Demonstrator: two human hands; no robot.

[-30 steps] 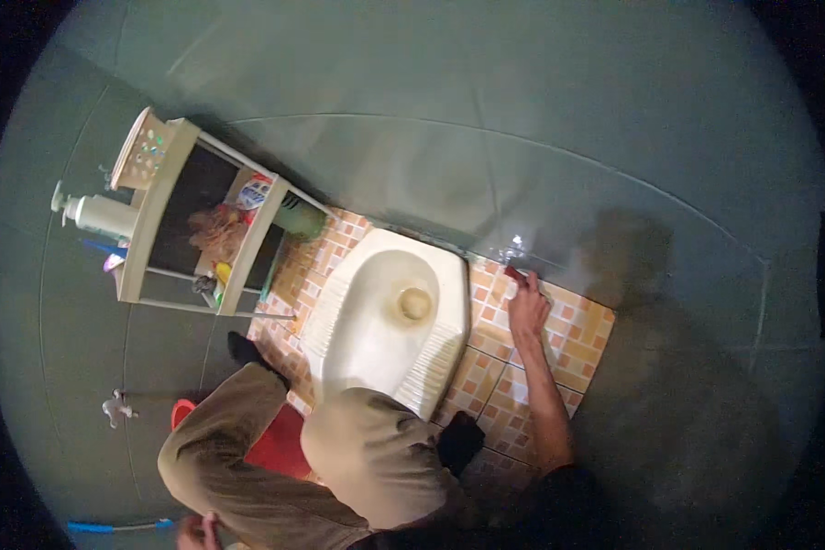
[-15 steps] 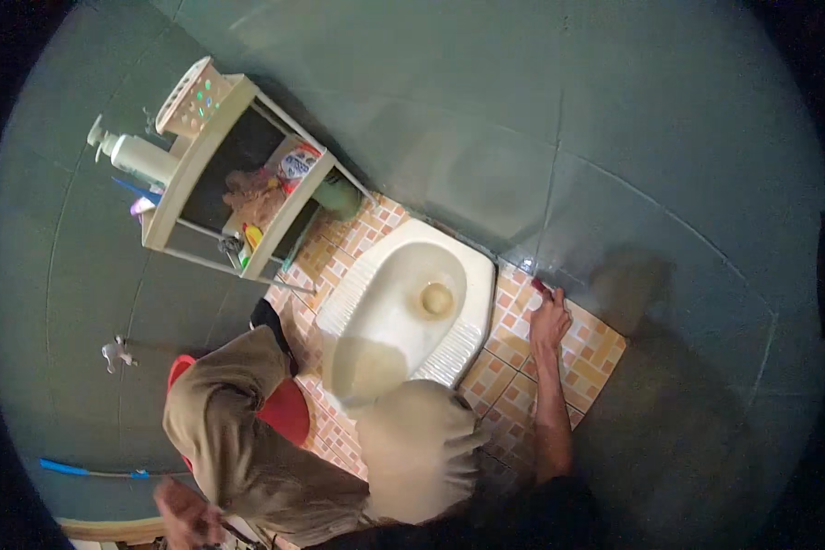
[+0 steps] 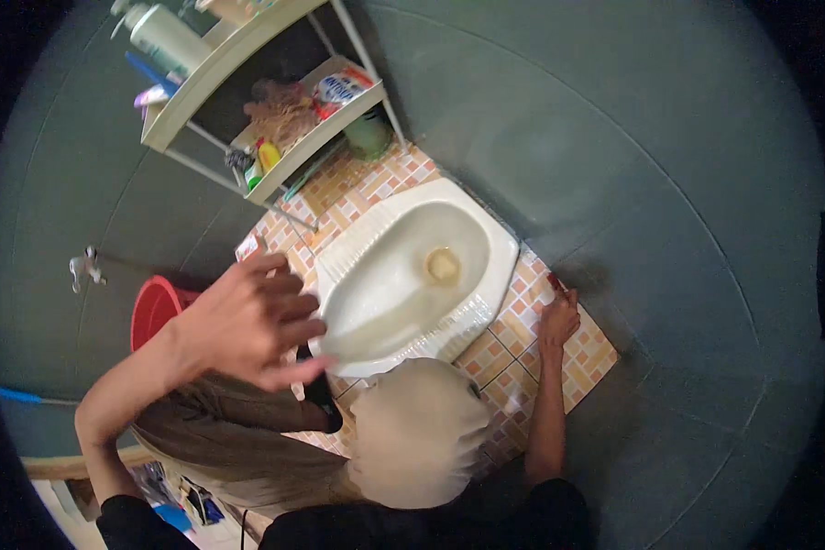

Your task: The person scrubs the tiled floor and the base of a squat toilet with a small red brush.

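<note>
My left hand (image 3: 252,321) is raised over the near left end of a white squat toilet (image 3: 339,252). Its fingers are loosely curled and apart, the thumb sticks out, and nothing shows in its grasp. Low by the wall, to the right of the toilet, my right hand (image 3: 559,321) is closed around a small dark red object (image 3: 555,281). Most of that object is hidden by the fingers, so its kind is unclear. The hand rests close to the patterned tile floor (image 3: 591,357).
A cream shelf rack (image 3: 325,133) stands at the far left with a white pump bottle (image 3: 170,38), a mesh puff (image 3: 284,115) and packets. A red bucket (image 3: 156,307) sits under a wall tap (image 3: 86,269). My bent knee (image 3: 420,431) fills the near middle.
My left hand has come up from the lower left to above the toilet's left side. The view has shifted, showing more of the bucket. My right hand stays low by the wall, holding the dark red object.
</note>
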